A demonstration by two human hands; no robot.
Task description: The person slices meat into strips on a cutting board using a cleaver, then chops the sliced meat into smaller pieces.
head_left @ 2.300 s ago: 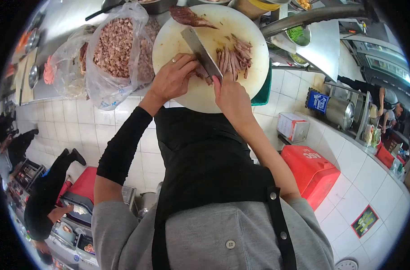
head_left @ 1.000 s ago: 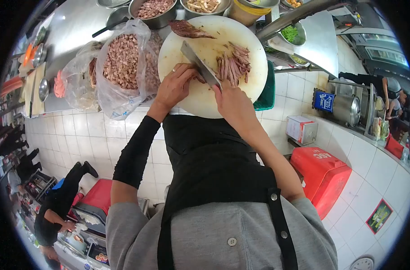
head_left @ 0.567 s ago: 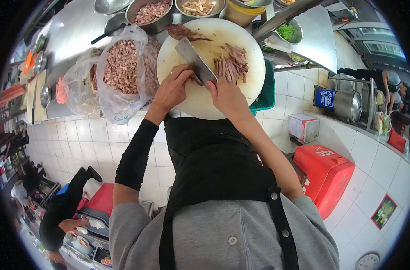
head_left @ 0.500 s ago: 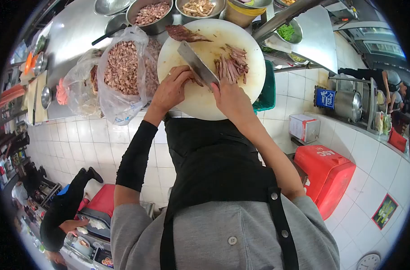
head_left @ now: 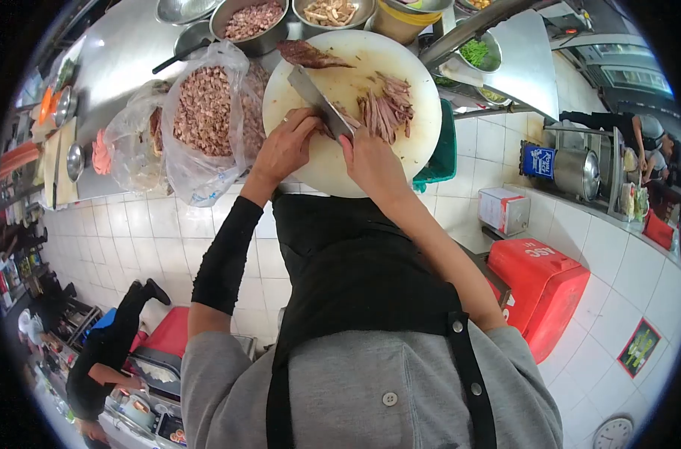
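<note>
A round white cutting board point(head_left: 333, 168) lies in front of me at the counter edge. My right hand point(head_left: 374, 161) is wrapped round the grip end of a cleaver point(head_left: 316, 96), its broad blade slanting up to the left. Close against the blade's left side, my left hand point(head_left: 289, 144) presses its bent fingers on a piece of brown meat point(head_left: 327, 130), mostly hidden by the fingers and blade. Sliced meat strips point(head_left: 385, 108) lie in a pile right of the blade. A larger uncut piece of meat point(head_left: 310, 55) rests at the board's far edge.
Left of the board sits a clear plastic bag point(head_left: 203, 112) full of diced meat. Metal bowls of diced meat point(head_left: 249, 21) and pale strips point(head_left: 328, 11) stand behind it. A green bin point(head_left: 439, 153) is right of the board. A red box point(head_left: 539, 288) stands at lower right.
My right hand and the cleaver have shifted left and slightly up, closer to my left hand. My left hand stays nearly in place on the meat.
</note>
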